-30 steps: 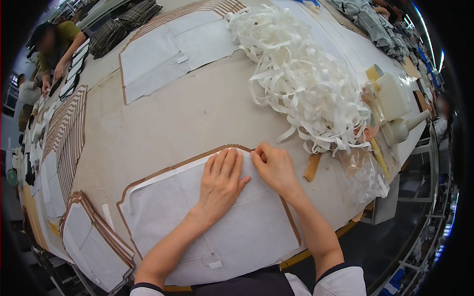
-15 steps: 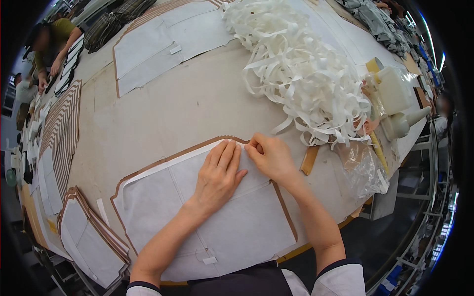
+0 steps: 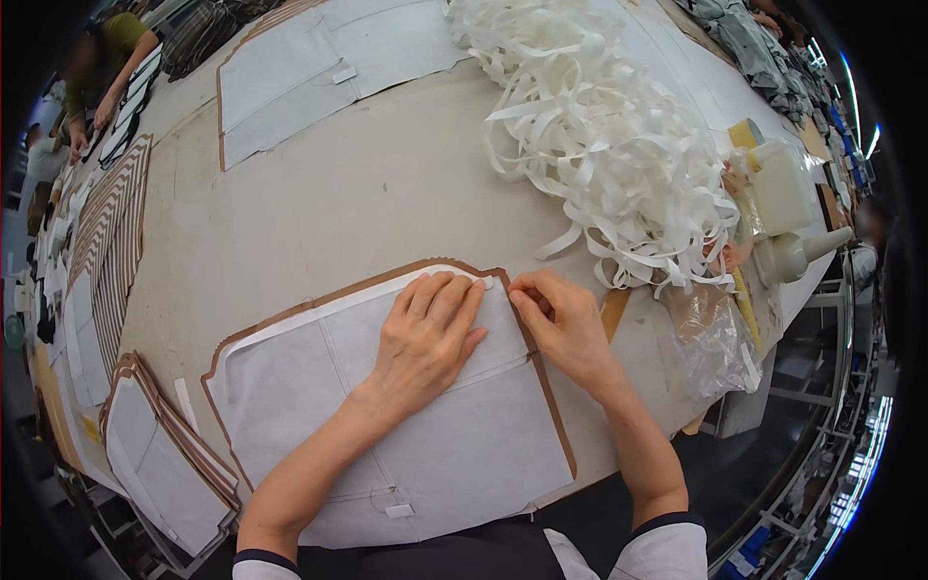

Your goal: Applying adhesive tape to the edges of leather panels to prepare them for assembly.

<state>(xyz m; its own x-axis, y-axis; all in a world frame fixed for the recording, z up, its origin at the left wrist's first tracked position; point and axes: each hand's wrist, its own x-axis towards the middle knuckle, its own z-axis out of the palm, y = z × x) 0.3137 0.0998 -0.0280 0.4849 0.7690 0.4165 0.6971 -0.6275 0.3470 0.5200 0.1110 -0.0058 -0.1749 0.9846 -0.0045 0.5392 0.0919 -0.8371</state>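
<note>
A fabric panel with a pale grey-white backing and a brown edge lies on the table in front of me. Along its far edge runs a narrow white tape. My left hand rests flat over the tape, its fingers stretched out near the panel's far right corner. Just right of that corner, my right hand is closed in a pinch beside the brown edge. What its fingertips hold, if anything, is hidden. A small white label shows near the panel's front edge.
A tangled heap of white tape lies at the far right, beside a squeeze bottle and a clear plastic bag. Stacked panels sit at left; another panel lies farther off. A co-worker's arm shows far left.
My right hand has shifted right, off the panel's corner to just beside it. My left hand stays pressed on the tape. The whole view has shifted slightly.
</note>
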